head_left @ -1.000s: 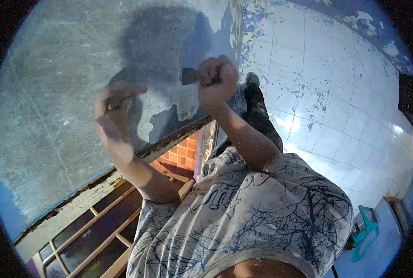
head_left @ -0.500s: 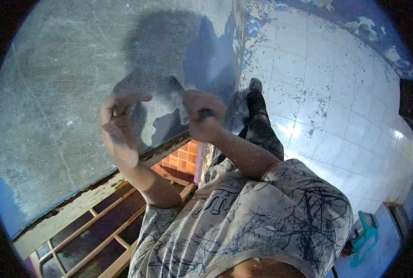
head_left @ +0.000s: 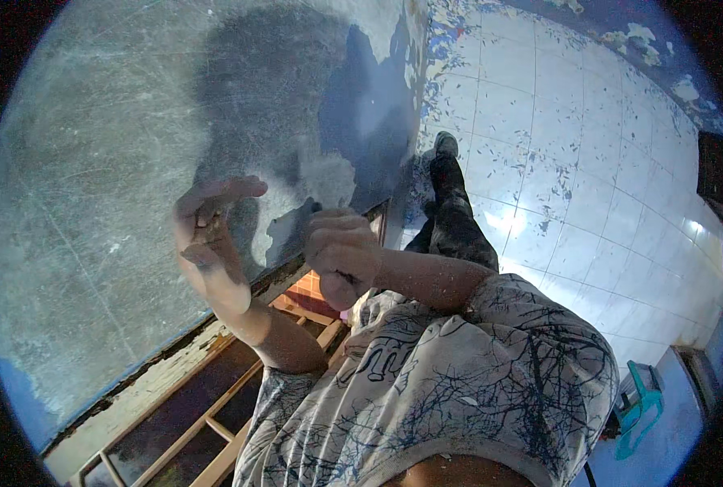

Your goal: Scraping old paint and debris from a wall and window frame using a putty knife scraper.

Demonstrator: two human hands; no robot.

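My left hand [head_left: 211,235] is raised in front of the scraped grey wall [head_left: 93,178]. Its fingers are bent and apart, and nothing shows between them. To its right my right hand [head_left: 341,253] is closed in a fist, knuckles up. A small dark tip [head_left: 312,204] shows just past those knuckles, but I cannot tell whether it belongs to a held thing or is shadow. A patch of blue paint [head_left: 341,97] remains on the wall beyond the hands, partly under my shadow.
White floor tiles [head_left: 572,195] scattered with paint flakes lie to the right, where my shoe [head_left: 446,144] stands. A worn window frame [head_left: 142,361] with wooden bars [head_left: 203,398] runs along the lower left. A turquoise plastic object [head_left: 641,414] stands at the lower right.
My right fist has come down toward my body and slightly left, with its wrist turned. The left hand stays nearly in place, a little lower.
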